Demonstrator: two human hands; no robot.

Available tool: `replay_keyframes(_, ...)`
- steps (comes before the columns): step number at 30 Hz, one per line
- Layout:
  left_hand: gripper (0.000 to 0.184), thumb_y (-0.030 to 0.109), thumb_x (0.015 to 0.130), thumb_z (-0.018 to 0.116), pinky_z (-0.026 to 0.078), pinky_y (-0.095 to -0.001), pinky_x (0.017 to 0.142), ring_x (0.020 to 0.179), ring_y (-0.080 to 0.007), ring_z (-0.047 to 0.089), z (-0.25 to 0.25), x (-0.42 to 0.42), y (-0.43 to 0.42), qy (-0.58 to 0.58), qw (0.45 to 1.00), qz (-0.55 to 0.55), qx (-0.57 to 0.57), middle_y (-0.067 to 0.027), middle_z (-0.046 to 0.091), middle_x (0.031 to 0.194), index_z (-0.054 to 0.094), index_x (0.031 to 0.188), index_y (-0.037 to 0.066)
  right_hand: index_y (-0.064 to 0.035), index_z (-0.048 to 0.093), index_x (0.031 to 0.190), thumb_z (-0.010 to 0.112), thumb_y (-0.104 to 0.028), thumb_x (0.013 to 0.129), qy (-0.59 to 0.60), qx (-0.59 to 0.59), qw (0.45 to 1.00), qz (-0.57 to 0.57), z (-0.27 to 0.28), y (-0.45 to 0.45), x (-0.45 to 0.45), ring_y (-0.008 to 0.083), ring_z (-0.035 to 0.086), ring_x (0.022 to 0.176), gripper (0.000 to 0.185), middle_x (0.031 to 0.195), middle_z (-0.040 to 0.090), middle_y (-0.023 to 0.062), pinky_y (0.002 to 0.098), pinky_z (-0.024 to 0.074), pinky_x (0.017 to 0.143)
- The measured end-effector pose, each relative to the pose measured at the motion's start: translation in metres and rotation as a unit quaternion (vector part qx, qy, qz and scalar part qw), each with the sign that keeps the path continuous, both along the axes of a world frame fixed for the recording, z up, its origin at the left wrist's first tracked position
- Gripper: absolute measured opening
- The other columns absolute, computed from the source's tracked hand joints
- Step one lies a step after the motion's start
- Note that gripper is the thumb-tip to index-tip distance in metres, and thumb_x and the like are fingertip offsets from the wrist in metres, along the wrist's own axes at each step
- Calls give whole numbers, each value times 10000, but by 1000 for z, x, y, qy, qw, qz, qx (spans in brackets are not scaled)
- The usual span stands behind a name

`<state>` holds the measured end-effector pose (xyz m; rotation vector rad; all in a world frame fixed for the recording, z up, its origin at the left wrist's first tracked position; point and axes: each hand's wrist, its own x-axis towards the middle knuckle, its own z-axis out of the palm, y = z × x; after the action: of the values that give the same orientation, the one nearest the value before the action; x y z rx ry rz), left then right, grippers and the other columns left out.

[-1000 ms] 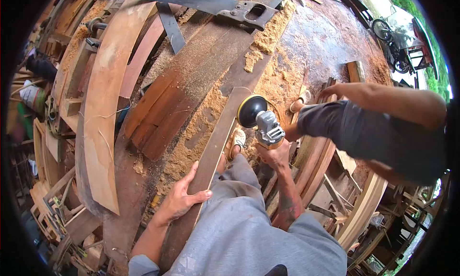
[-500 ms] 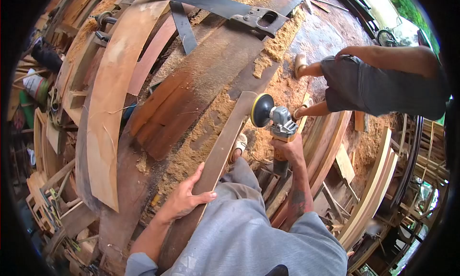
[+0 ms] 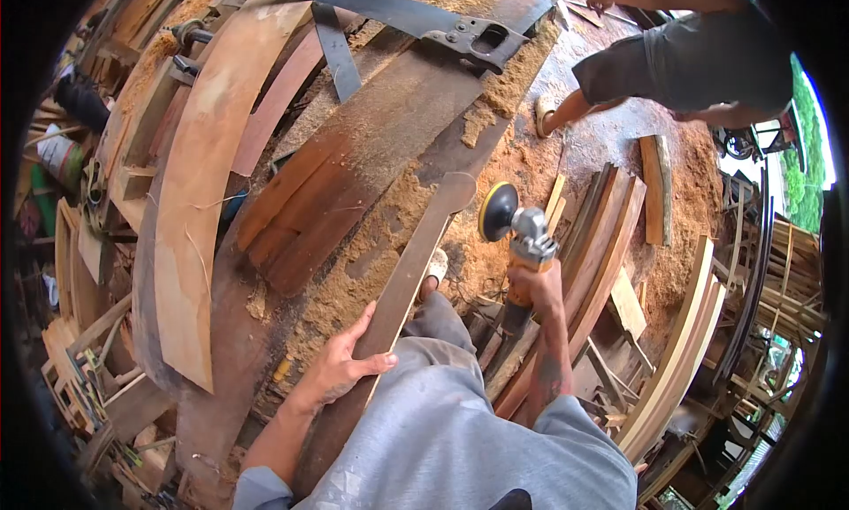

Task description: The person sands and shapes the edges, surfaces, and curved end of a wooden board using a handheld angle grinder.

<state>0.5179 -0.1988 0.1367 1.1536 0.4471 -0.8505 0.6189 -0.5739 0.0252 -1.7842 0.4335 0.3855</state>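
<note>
A long, narrow wooden board [image 3: 410, 271] with a rounded far end runs diagonally along my body. My left hand [image 3: 345, 364] grips it near my waist, thumb across the top face and fingers along the far edge. An angle grinder [image 3: 532, 242] with a round black and yellow sanding disc is wrapped in my right hand [image 3: 536, 291], to the right of the board. Its disc [image 3: 499, 211] stands apart from the board's far end. Sawdust [image 3: 354, 245] lies thick on the worktable beside the board.
A handsaw [image 3: 416, 19] and a flat metal strip [image 3: 336, 54] lie at the far side. A pale curved plank [image 3: 199, 191] and reddish boards [image 3: 296, 209] are on the left. Another person [image 3: 699, 54] stands at the upper right. Stacked timber [image 3: 592, 253] lies to my right.
The grinder in my right hand has moved right, its disc coming away from the board's end. My left hand keeps its hold. The other person has stepped farther off, toward the top.
</note>
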Motion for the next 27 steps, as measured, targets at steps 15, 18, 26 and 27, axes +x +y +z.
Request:
replay_keyframes(15, 1111, 219, 847, 852, 235, -321, 1251, 1544, -212, 306, -3, -1, 1, -10, 1000, -18, 21, -210, 297, 1677, 139, 1617, -146, -21, 739, 1050, 870, -172, 714, -3, -55, 997, 48, 15, 40, -12, 153, 708, 823, 391, 938, 762, 44, 342, 576, 760)
replay_keyframes(18, 1111, 233, 852, 849, 236, -323, 1252, 1546, -213, 303, -9, -3, 3, -24, 999, -27, 25, -216, 294, 1677, 139, 1616, -147, -19, 736, 1021, 881, -144, 699, 18, -27, 997, 70, 6, 18, 1, 141, 691, 809, 375, 915, 749, 41, 333, 566, 742)
replay_keyframes(26, 1114, 260, 861, 850, 243, -324, 1247, 1540, -211, 312, -30, -13, 12, -30, 999, -11, -10, -225, 288, 1678, 139, 1627, -126, 3, 688, 915, 736, -115, 680, 85, 45, 992, 84, 11, 2, 42, 179, 660, 651, 267, 781, 682, 59, 337, 541, 626)
replay_keyframes(27, 1114, 265, 864, 851, 243, -321, 1246, 1536, -208, 317, -24, -7, 12, -20, 999, -1, -29, -225, 288, 1678, 138, 1625, -128, 3, 688, 915, 736, -115, 680, 88, 42, 991, 90, 13, 2, 45, 179, 660, 651, 267, 781, 682, 59, 337, 541, 626)
